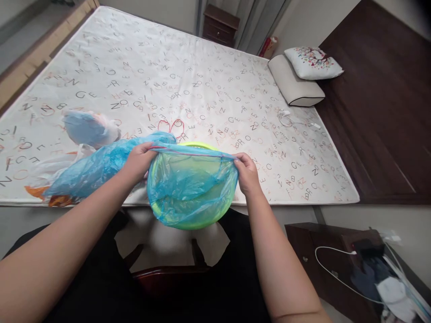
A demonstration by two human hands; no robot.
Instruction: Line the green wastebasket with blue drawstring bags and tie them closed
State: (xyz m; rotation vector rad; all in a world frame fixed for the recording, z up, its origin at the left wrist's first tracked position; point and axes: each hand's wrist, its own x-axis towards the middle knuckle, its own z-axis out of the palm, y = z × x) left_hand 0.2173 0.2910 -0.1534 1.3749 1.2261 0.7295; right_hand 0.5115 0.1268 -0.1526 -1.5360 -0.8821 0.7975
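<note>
Both hands are held well apart at about the same height, with a translucent blue bag (191, 184) stretched between them. One end of the bag's reddish-edged rim is gripped by the left hand (138, 160), and the other end is pinched between the thumb and bent fingers of the right hand (247, 172). The left forearm is reached long and slantwise from the lower left; the right is held steeper, with the wrist only slightly bent. The bag is drawn over a yellow-green container (198, 145), whose far rim is left showing just beyond the line between the hands.

The rest of the container is seen only through the film, so its contents cannot be made out. Some fingertips of each hand are hidden by the bag or by the hand itself. Both forearms are cut off by the picture's edge. Left of the left hand, crumpled blue plastic (96, 166) is partly covered by the forearm; whether it is joined to the stretched bag cannot be told. All this plastic is lain on the patterned mattress (208, 94). Well to the right of the right hand, objects on a dark cabinet (311, 244) are blurred.
</note>
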